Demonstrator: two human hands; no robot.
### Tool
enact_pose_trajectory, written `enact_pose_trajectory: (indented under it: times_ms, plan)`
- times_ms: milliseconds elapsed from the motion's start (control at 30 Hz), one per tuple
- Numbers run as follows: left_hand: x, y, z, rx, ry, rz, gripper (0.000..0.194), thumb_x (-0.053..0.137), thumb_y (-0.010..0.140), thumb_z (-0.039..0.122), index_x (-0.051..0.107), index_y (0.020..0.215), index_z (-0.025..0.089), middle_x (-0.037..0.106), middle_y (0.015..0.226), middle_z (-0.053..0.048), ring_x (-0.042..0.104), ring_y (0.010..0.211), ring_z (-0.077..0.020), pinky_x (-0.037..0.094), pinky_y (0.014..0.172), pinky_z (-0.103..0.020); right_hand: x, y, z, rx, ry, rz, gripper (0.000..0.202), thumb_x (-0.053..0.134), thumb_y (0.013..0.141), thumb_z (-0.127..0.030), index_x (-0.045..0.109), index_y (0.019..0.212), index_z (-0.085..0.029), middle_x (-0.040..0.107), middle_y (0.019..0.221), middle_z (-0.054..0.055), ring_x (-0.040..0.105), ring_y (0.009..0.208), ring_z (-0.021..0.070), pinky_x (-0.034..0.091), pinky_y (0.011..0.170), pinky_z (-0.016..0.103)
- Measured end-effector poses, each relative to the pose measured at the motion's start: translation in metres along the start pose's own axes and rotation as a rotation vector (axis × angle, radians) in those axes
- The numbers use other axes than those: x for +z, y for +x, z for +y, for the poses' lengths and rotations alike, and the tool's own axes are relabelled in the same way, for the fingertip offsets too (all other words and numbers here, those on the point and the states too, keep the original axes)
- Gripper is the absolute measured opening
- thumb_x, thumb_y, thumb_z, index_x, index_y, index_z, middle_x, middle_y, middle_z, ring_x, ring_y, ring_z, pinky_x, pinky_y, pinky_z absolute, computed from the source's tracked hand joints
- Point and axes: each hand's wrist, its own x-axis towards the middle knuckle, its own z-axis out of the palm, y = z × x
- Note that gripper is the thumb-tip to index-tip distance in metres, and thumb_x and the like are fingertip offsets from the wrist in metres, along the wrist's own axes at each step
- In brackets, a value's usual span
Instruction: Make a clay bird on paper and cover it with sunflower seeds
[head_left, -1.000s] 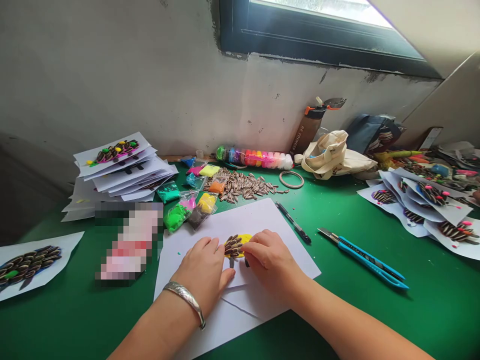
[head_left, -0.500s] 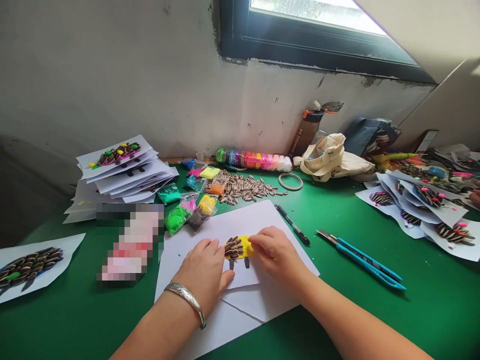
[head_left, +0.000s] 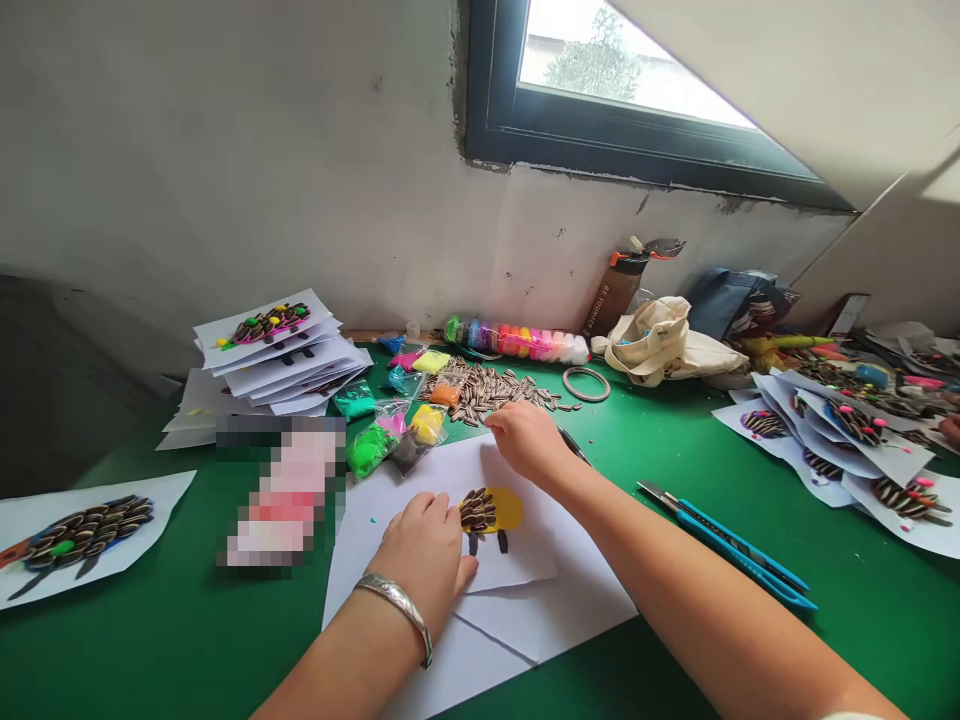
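Note:
A yellow clay shape (head_left: 508, 508) with striped seeds (head_left: 476, 510) on its left part and two dark legs below lies on a white paper (head_left: 517, 570). My left hand (head_left: 427, 545), with a silver bracelet at the wrist, rests on the paper at the shape's left edge, fingers spread a little and holding nothing. Beyond the shape, my right hand (head_left: 525, 437) is at the near edge of the seed pile (head_left: 487, 388), its fingers bent together; whether a seed is between the fingertips is hidden.
Clay bags (head_left: 370, 450) lie left of the seeds. A pen (head_left: 575, 445) is partly behind my right forearm; a blue cutter (head_left: 731, 540) lies to its right. Stacked seed pictures (head_left: 277, 370) stand at the left, more (head_left: 840, 430) at the right. A bottle (head_left: 615, 290) leans by the wall.
My right hand has left the yellow shape and moved away from me to the seed pile. My left hand stays on the paper. The view has shifted slightly.

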Motion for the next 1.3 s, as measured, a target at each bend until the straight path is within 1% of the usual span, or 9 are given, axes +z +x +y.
enact_pose_trajectory:
  times_ms: [167,367,633,767,833,900,1133,1200,1300]
  plan:
    - [0.0,-0.001,0.001,-0.002,0.008,0.012,0.036,0.057,0.085,0.028,0.063,0.116,0.011,0.06,0.119,-0.015,0.049,0.119,-0.032,0.043,0.1,-0.044,0.009,0.032,-0.006,-0.025,-0.057,-0.013,0.025,0.048,0.083,-0.014,0.071,0.076,-0.021,0.069,0.079,0.006,0.058,0.079,0.0188,0.03,0.063,0.026]
    - [0.001,0.0,0.002,0.005,0.008,0.024,0.034,0.056,0.085,0.028,0.064,0.113,0.01,0.062,0.115,-0.016,0.051,0.115,-0.032,0.044,0.098,-0.043,0.015,0.05,-0.02,-0.091,-0.071,0.002,0.025,0.049,0.083,-0.015,0.072,0.085,-0.022,0.069,0.085,0.006,0.058,0.08,0.0194,0.032,0.064,0.027]
    - [0.004,-0.002,0.001,0.009,0.004,0.034,0.032,0.057,0.085,0.027,0.064,0.11,0.009,0.062,0.114,-0.016,0.051,0.115,-0.0327,0.043,0.099,-0.045,0.022,0.053,-0.023,-0.141,-0.039,0.032,0.029,0.05,0.081,-0.011,0.074,0.094,-0.024,0.068,0.093,0.007,0.054,0.084,0.0213,0.034,0.067,0.03]
    - [0.002,-0.001,0.001,0.001,-0.013,0.017,0.035,0.057,0.085,0.026,0.063,0.115,0.008,0.06,0.118,-0.017,0.049,0.119,-0.0335,0.042,0.101,-0.046,0.023,0.044,-0.021,-0.155,-0.023,0.031,0.026,0.052,0.081,-0.012,0.074,0.088,-0.023,0.068,0.091,0.007,0.052,0.085,0.0205,0.035,0.071,0.03]
    - [0.001,-0.001,0.002,0.001,-0.021,0.004,0.038,0.057,0.085,0.024,0.061,0.118,0.007,0.06,0.119,-0.018,0.047,0.121,-0.0335,0.041,0.102,-0.046,0.022,0.04,-0.014,-0.13,-0.012,0.039,0.027,0.052,0.082,-0.012,0.074,0.091,-0.024,0.068,0.093,0.007,0.053,0.088,0.0201,0.036,0.075,0.029]
    - [0.001,0.0,0.002,-0.005,-0.026,-0.002,0.039,0.057,0.085,0.024,0.06,0.119,0.007,0.059,0.122,-0.018,0.046,0.122,-0.0333,0.04,0.103,-0.046,0.017,0.037,0.002,-0.069,-0.003,0.058,0.031,0.05,0.084,-0.013,0.073,0.102,-0.025,0.068,0.099,0.007,0.054,0.094,0.0201,0.037,0.079,0.028]
    - [0.005,0.002,-0.001,-0.015,-0.036,0.016,0.042,0.058,0.084,0.024,0.059,0.123,0.01,0.057,0.129,-0.017,0.043,0.128,-0.0326,0.038,0.106,-0.047,-0.004,0.026,0.092,0.281,-0.006,0.072,0.039,0.04,0.086,-0.012,0.069,0.112,-0.018,0.069,0.109,0.008,0.06,0.099,0.02,0.041,0.081,0.026]
    - [0.008,0.002,-0.002,-0.015,-0.038,0.033,0.041,0.059,0.083,0.024,0.06,0.122,0.012,0.058,0.129,-0.017,0.044,0.128,-0.0327,0.039,0.105,-0.048,-0.006,0.023,0.103,0.311,-0.002,0.048,0.038,0.041,0.086,-0.013,0.07,0.109,-0.019,0.071,0.107,0.007,0.061,0.097,0.0194,0.042,0.081,0.025]
    - [0.011,0.002,-0.003,-0.002,-0.041,0.087,0.039,0.06,0.081,0.023,0.062,0.119,0.015,0.06,0.127,-0.015,0.045,0.127,-0.0323,0.04,0.104,-0.048,-0.004,0.02,0.101,0.298,0.003,0.007,0.033,0.047,0.083,-0.015,0.073,0.102,-0.022,0.073,0.098,0.005,0.062,0.093,0.0196,0.042,0.08,0.025]
